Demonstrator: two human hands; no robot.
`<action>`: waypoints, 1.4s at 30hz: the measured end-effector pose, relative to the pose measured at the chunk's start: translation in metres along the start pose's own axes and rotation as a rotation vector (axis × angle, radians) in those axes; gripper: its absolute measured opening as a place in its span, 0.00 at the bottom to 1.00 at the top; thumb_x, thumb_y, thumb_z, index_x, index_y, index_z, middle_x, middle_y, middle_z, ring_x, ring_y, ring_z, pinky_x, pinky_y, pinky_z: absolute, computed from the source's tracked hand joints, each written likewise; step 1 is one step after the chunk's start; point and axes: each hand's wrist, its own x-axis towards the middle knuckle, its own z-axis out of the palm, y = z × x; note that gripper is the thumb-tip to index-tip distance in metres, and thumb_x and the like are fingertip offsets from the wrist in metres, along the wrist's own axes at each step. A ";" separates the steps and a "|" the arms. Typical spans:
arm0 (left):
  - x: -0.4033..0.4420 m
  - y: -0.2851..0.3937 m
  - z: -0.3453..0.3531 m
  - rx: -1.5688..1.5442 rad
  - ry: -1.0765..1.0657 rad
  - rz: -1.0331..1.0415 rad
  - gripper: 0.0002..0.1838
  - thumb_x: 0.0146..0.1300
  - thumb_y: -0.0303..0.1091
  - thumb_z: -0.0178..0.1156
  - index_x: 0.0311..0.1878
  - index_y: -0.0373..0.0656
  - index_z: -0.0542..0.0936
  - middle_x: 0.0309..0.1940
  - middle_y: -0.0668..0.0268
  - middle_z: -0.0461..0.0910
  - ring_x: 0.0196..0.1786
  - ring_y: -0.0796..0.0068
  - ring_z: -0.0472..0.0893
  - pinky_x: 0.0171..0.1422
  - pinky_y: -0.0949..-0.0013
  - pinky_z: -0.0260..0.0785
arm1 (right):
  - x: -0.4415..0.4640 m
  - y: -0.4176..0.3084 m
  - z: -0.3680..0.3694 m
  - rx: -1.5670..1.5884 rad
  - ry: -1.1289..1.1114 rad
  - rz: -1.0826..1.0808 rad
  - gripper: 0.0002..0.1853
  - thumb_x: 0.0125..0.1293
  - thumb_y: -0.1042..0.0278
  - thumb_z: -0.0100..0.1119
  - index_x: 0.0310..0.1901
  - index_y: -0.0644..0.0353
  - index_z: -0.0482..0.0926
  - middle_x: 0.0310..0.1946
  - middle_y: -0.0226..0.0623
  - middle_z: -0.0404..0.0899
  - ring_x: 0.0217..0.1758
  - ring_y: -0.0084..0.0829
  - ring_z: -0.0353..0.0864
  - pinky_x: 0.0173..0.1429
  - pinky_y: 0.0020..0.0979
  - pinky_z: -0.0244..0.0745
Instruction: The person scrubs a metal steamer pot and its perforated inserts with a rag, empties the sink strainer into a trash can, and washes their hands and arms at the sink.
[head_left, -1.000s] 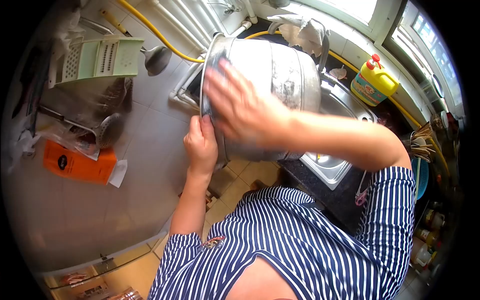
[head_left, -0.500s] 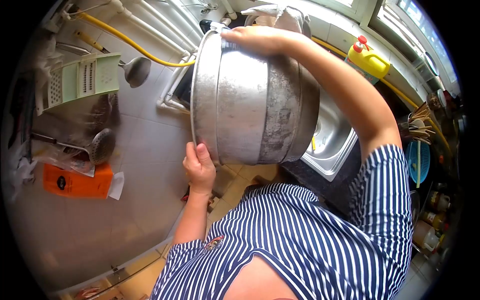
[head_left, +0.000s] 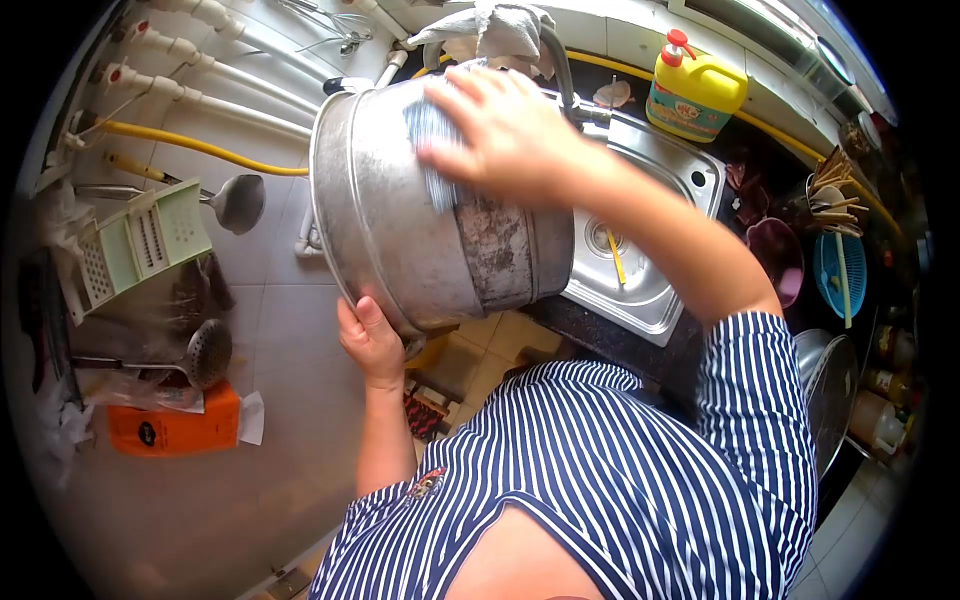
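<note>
My left hand [head_left: 372,345] is gripping a round grey metal pot [head_left: 410,270]; my right hand [head_left: 500,145], pressing a flat blue cloth [head_left: 438,187] atop it, might be jolting it loose.

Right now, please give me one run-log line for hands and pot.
left hand: holding metal pot at rim | right hand: on bluish cloth against pot's side | pot: tipped sideways, dark-stained

The large, round metal pot [head_left: 400,255] is silver-grey with a mottled blackish band. The thin cloth [head_left: 438,190] is striped pale blue-grey. White stripes cover the short-sleeved navy shirt [head_left: 600,480]. Upper right, the plastic jug [head_left: 697,95] is yellow, red-topped; lower left, the flat packet [head_left: 190,425] is bright orange.
</note>
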 end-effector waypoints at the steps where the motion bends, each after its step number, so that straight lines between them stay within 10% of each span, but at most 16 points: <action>1: -0.005 -0.007 -0.001 -0.027 0.006 0.019 0.22 0.74 0.48 0.45 0.45 0.34 0.73 0.36 0.66 0.76 0.38 0.74 0.72 0.44 0.71 0.67 | 0.023 0.017 -0.006 0.105 -0.131 0.082 0.40 0.64 0.31 0.40 0.67 0.56 0.65 0.65 0.53 0.64 0.71 0.49 0.60 0.71 0.47 0.56; 6: 0.008 0.011 -0.010 -0.129 -0.056 -0.037 0.23 0.73 0.47 0.46 0.55 0.33 0.72 0.47 0.62 0.76 0.49 0.72 0.74 0.54 0.70 0.66 | 0.045 0.020 -0.013 0.204 -0.313 0.197 0.39 0.66 0.32 0.37 0.67 0.57 0.64 0.65 0.46 0.66 0.68 0.43 0.64 0.70 0.41 0.59; 9: 0.061 0.050 -0.027 -0.313 -0.132 -0.411 0.22 0.73 0.46 0.49 0.56 0.35 0.71 0.49 0.61 0.76 0.50 0.73 0.74 0.56 0.68 0.67 | 0.012 -0.012 -0.015 0.139 -0.100 0.043 0.35 0.67 0.39 0.43 0.66 0.58 0.66 0.65 0.47 0.66 0.68 0.45 0.65 0.69 0.41 0.60; 17: 0.091 0.060 -0.026 -0.063 -0.195 -0.071 0.23 0.73 0.49 0.48 0.37 0.36 0.77 0.27 0.73 0.75 0.31 0.84 0.70 0.37 0.78 0.65 | -0.082 -0.058 -0.031 0.117 -0.009 -0.505 0.32 0.61 0.47 0.56 0.65 0.52 0.67 0.69 0.42 0.60 0.74 0.43 0.56 0.75 0.45 0.52; 27: 0.026 0.000 -0.027 0.179 0.011 0.031 0.28 0.73 0.54 0.44 0.37 0.34 0.75 0.26 0.63 0.74 0.31 0.72 0.71 0.37 0.68 0.66 | -0.002 0.030 -0.009 0.219 -0.151 0.328 0.35 0.69 0.39 0.37 0.66 0.60 0.64 0.67 0.48 0.63 0.70 0.42 0.61 0.72 0.38 0.57; 29: 0.023 -0.004 -0.032 0.182 0.010 0.001 0.28 0.73 0.55 0.43 0.37 0.34 0.75 0.26 0.61 0.75 0.31 0.70 0.72 0.37 0.66 0.66 | -0.015 -0.007 -0.007 -0.328 -0.030 -0.307 0.28 0.68 0.52 0.45 0.63 0.62 0.67 0.66 0.47 0.64 0.71 0.48 0.60 0.73 0.43 0.55; 30: 0.020 -0.005 -0.034 0.185 -0.015 -0.039 0.29 0.73 0.55 0.43 0.37 0.34 0.75 0.26 0.60 0.75 0.30 0.68 0.72 0.37 0.64 0.66 | -0.025 -0.034 -0.001 0.169 0.066 -0.174 0.27 0.66 0.55 0.48 0.63 0.62 0.68 0.67 0.47 0.63 0.72 0.48 0.58 0.75 0.43 0.52; 33: 0.016 0.003 -0.030 0.136 -0.053 0.020 0.29 0.72 0.55 0.43 0.37 0.35 0.76 0.25 0.60 0.76 0.30 0.67 0.73 0.36 0.63 0.66 | -0.030 -0.075 0.006 0.139 0.043 -0.574 0.26 0.65 0.60 0.49 0.63 0.62 0.67 0.68 0.47 0.61 0.74 0.46 0.54 0.76 0.42 0.51; 39: 0.001 -0.011 -0.035 0.157 -0.023 -0.002 0.29 0.71 0.57 0.44 0.39 0.35 0.76 0.28 0.64 0.76 0.33 0.72 0.73 0.38 0.66 0.67 | 0.061 -0.052 0.000 0.405 -0.190 -0.350 0.25 0.69 0.58 0.48 0.64 0.61 0.65 0.62 0.48 0.64 0.69 0.46 0.62 0.71 0.40 0.61; 42: 0.010 -0.013 -0.046 -0.123 -0.107 -0.115 0.25 0.72 0.53 0.48 0.44 0.35 0.75 0.31 0.67 0.77 0.34 0.78 0.73 0.38 0.70 0.67 | 0.034 -0.076 0.030 0.272 0.055 -0.370 0.24 0.69 0.61 0.50 0.63 0.60 0.67 0.64 0.48 0.63 0.70 0.49 0.60 0.72 0.45 0.58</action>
